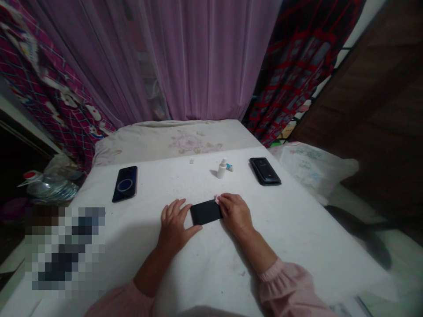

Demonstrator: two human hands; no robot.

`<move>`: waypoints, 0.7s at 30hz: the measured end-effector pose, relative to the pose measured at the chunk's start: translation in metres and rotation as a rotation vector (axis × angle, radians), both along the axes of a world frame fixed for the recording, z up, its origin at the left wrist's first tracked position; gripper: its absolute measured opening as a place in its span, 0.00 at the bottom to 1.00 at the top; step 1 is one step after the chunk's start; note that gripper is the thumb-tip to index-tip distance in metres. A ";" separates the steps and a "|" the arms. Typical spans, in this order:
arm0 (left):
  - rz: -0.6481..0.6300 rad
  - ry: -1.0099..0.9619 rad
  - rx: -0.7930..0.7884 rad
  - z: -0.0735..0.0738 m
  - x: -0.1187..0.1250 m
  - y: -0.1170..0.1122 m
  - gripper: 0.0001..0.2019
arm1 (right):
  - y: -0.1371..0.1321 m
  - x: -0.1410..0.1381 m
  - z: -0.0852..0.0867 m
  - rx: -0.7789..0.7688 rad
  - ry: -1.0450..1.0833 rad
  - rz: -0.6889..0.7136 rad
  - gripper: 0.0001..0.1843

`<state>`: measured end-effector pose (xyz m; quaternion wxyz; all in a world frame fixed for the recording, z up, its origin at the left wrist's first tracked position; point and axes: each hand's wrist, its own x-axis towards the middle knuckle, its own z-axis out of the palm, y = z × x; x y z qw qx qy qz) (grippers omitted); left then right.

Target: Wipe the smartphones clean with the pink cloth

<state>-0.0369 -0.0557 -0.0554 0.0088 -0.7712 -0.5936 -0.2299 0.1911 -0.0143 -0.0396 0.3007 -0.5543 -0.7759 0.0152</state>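
Note:
A dark smartphone lies flat and slightly slanted on the white-covered table. My left hand holds its left end between thumb and index finger, the other fingers spread beside it. Over the right end, my right hand is closed in a pinch on a small pink piece, at the phone's upper right corner. Whether that piece is cloth or something firmer I cannot make out. Beyond the hands stands a small white spray bottle, with a small blue-and-white item beside it.
Another smartphone lies at the left, and dark stacked phones at the right. A small pale square sits toward the back. The near left holds a blurred-out patch. Purple curtains hang behind the white table; a large plastic bottle stands off its left side.

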 end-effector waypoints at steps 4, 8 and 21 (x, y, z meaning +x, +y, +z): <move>0.004 -0.020 -0.035 0.000 -0.001 0.001 0.27 | -0.001 -0.024 0.007 -0.031 -0.059 0.099 0.11; -0.032 -0.027 -0.049 -0.003 -0.002 0.002 0.28 | -0.006 -0.059 0.007 -0.056 -0.054 0.181 0.09; -0.027 -0.047 -0.004 -0.008 -0.005 0.004 0.27 | 0.004 -0.015 -0.001 -0.017 -0.009 0.033 0.10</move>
